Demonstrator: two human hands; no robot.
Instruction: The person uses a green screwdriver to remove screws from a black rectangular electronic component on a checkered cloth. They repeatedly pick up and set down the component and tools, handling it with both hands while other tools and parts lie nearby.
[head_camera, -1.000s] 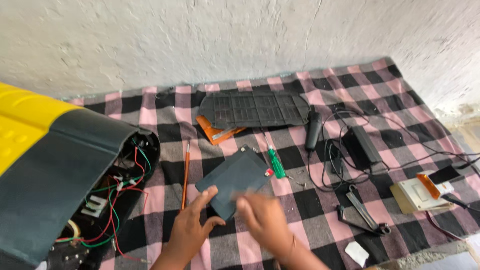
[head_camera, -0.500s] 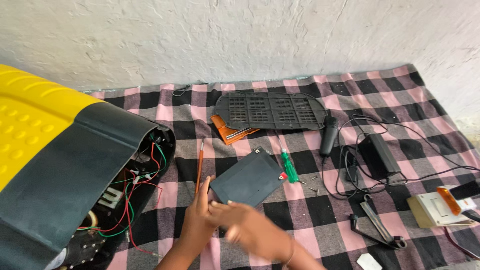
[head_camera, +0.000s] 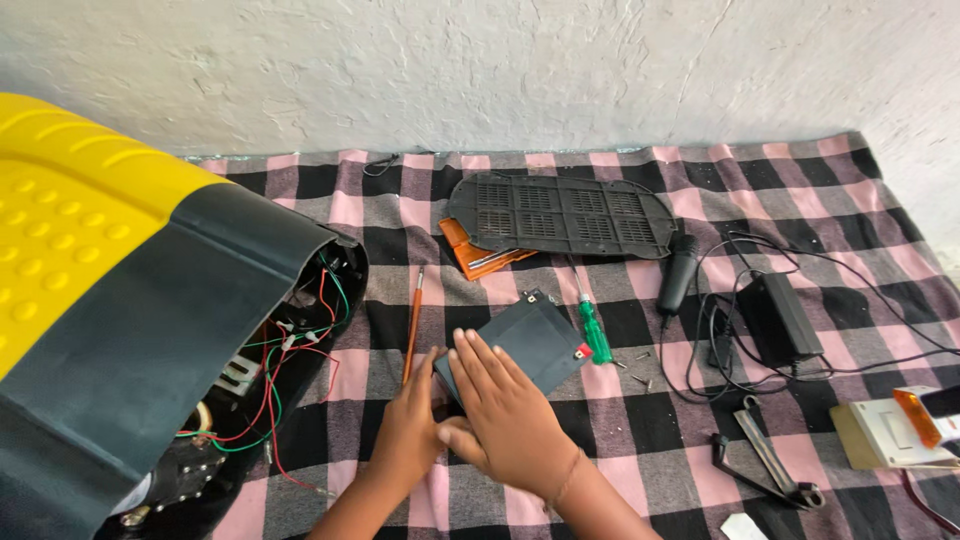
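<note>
Hands, two, bare, at lower centre of a pink-and-black checked cloth (head_camera: 640, 420).

Right hand (head_camera: 505, 415): laid palm-down with fingers spread flat on the near corner of a dark rectangular battery (head_camera: 530, 340); pressing on it, not closed round it.

Left hand (head_camera: 410, 430): tucked against the battery's left edge, partly under the right hand, fingers together at the edge; whether they close on the battery cannot be told.

Battery: flat on the cloth, turned at an angle, with a red terminal at its right corner and a small metal terminal at its far corner.

Adjacent items:
- orange-handled tool (head_camera: 412, 325), lying lengthwise just left of the battery, its near end by the left hand.
- green-handled screwdriver (head_camera: 594, 332), just right of the battery.
- loose screws (head_camera: 640, 368), a few, near the screwdriver.
- black vented cover plate (head_camera: 560, 215), beyond the battery, overlapping an orange flat piece (head_camera: 470, 255).
- yellow-and-black housing (head_camera: 110, 300), far left, open end showing red, green and white wires (head_camera: 290, 350).
- black microphone-shaped unit (head_camera: 678, 272), black power adapter (head_camera: 778, 318) with trailing cables, metal pliers (head_camera: 765, 462), and white switch box (head_camera: 885, 435) with an orange part, all well to the right.
</note>
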